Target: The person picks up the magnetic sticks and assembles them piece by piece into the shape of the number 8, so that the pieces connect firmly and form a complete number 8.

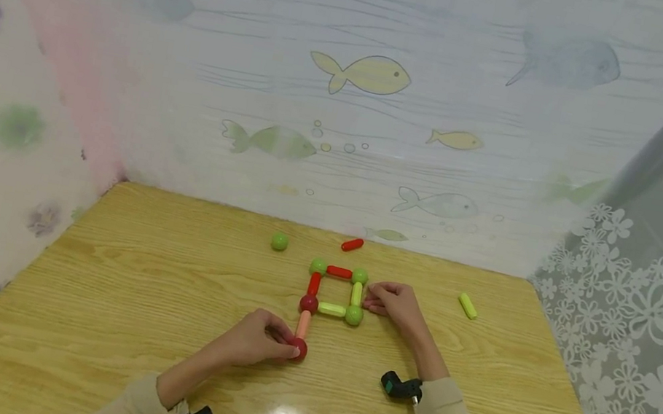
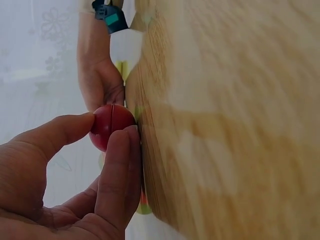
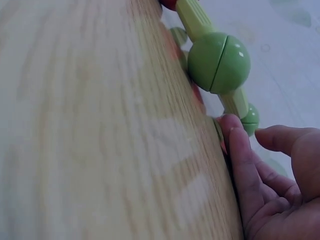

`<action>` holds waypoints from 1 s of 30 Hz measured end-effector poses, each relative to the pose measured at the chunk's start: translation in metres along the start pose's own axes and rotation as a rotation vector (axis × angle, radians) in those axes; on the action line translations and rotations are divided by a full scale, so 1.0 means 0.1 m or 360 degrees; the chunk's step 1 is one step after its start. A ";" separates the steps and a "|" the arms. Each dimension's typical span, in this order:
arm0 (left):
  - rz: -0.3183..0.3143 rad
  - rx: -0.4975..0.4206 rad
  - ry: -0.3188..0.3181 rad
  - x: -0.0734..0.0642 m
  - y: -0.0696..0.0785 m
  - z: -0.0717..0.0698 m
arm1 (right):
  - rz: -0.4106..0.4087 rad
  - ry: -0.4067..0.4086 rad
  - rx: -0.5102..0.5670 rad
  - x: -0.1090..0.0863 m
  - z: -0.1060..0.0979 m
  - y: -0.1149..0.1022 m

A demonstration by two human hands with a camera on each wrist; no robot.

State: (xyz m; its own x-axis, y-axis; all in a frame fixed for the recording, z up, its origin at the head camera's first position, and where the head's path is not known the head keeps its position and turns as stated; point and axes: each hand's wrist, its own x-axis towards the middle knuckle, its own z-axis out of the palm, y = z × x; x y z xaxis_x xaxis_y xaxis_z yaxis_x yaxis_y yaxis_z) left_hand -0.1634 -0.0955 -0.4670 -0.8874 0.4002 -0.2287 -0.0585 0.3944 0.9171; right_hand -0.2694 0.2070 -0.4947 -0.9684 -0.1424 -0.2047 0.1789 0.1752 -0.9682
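My left hand (image 1: 254, 341) pinches a dark red ball (image 1: 299, 351) between thumb and fingers; the left wrist view shows the ball (image 2: 111, 125) close up. From that ball a pink rod (image 1: 303, 325) leads up to another red ball (image 1: 308, 304), a corner of a square of balls and rods. Beside the square's right side is my right hand (image 1: 399, 308), loosely bent, with nothing between thumb and fingers. Its fingertips are right by the yellow-green rod (image 3: 234, 102) that joins two green balls (image 3: 219, 62). Red rods (image 1: 339, 272) form the square's top and left side.
A loose green ball (image 1: 279, 241) and a red rod (image 1: 353, 245) lie toward the back of the wooden table (image 1: 161, 266). Another yellow-green rod (image 1: 468, 306) lies off to the right. Patterned curtains (image 1: 346, 121) hang behind the table and along its sides.
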 end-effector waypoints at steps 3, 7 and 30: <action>0.0005 0.0002 0.0000 0.00 0.00 0.01 | 0.0016 -0.0017 0.0051 0.04 -0.03 0.00; 0.0019 0.0013 0.0007 0.00 0.01 0.02 | 0.0005 -0.0033 0.0139 0.13 -0.08 -0.01; -0.0033 -0.0046 -0.0002 -0.01 0.02 0.01 | -0.0258 -0.0042 0.0161 0.74 -0.09 -0.12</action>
State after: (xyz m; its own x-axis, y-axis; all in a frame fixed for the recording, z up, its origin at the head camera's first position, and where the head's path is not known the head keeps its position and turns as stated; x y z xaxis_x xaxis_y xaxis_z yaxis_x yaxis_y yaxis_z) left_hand -0.1619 -0.0940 -0.4651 -0.8854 0.3929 -0.2483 -0.0902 0.3789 0.9210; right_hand -0.3451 0.2034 -0.4971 -0.9813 -0.1866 -0.0475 0.0390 0.0490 -0.9980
